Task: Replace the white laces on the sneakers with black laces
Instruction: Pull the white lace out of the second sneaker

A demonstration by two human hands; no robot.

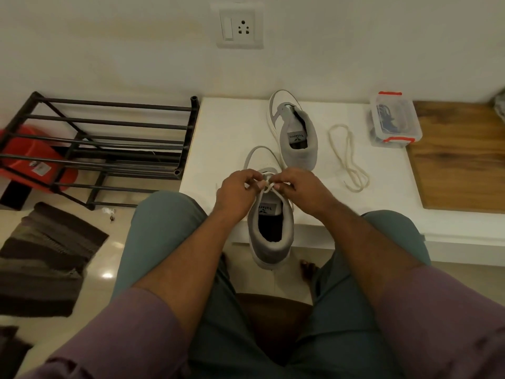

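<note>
A left hand (pixel 235 191) and right hand (pixel 296 188), fingers curled, pinch the white lace (pixel 266 186) atop the near sneaker (pixel 270 231) at the white ledge's (pixel 218 138) edge. Soft and limp, probably; best held near its ends.

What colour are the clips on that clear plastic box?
Orange-red clips on the clear plastic box, seen in the head view.

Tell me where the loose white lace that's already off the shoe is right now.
In the head view, the loose white lace lies on the white platform, right of the far sneaker and just left of the clear plastic box.
</note>
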